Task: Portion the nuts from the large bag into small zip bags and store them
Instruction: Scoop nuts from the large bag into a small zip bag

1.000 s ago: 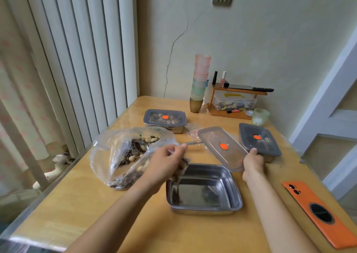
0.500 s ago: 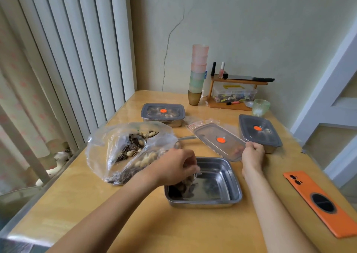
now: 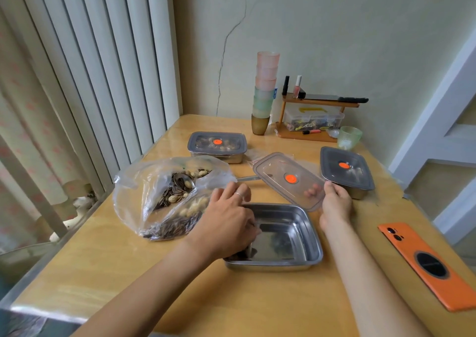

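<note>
1. Near the worktop's left edge lies the large bag, holding peanuts and sunflower seeds.
2. The left hand reaches into the steel tray just beside the bag, fingers curled down; whether they grip anything is hidden.
3. The right hand pinches the clear lid, which is tilted above the tray's far edge.

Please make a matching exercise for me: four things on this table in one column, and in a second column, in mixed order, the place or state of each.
1. lid
2. phone
3. big bag
4. tray

a. lies flat near the right edge of the table
b. held tilted by the right hand
c. uncovered, with the left hand in it
d. left of the tray, holds peanuts and seeds

Pairs: 1-b, 2-a, 3-d, 4-c
</note>
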The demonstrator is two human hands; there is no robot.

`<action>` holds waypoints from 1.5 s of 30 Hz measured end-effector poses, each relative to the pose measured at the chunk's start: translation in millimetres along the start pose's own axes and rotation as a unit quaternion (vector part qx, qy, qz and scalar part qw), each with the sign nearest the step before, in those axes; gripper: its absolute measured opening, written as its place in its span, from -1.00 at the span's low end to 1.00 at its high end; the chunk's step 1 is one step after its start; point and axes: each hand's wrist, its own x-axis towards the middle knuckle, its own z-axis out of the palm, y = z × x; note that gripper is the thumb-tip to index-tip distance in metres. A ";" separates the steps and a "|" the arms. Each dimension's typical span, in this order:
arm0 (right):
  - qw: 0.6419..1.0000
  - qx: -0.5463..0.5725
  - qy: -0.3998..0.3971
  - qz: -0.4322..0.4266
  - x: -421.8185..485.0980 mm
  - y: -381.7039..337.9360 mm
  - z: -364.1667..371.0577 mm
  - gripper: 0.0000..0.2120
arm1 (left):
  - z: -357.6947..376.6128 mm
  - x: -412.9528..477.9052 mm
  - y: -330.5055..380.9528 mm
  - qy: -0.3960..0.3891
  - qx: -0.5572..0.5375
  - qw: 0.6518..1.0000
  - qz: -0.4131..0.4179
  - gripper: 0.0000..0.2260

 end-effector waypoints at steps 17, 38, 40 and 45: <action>0.942 -0.123 0.086 -0.299 -5.1 -3.1 -3.6 -0.66 | 1.7 -2.9 -6.0 -0.142 -0.091 0.978 -0.124 -0.63; 0.725 -0.526 0.058 -0.441 33.6 0.1 -26.0 -0.78 | -3.0 -1.4 -16.2 -0.037 -0.263 0.957 -0.113 -0.39; 0.720 -0.490 0.042 -0.489 25.9 -6.7 -19.7 -0.78 | -2.2 -3.6 -26.8 0.048 -0.285 0.949 -0.124 -0.46; 0.764 -0.435 -0.163 -0.448 -5.2 -22.4 19.1 -0.81 | 6.4 -8.0 -59.9 0.215 -0.119 0.949 -0.195 -0.72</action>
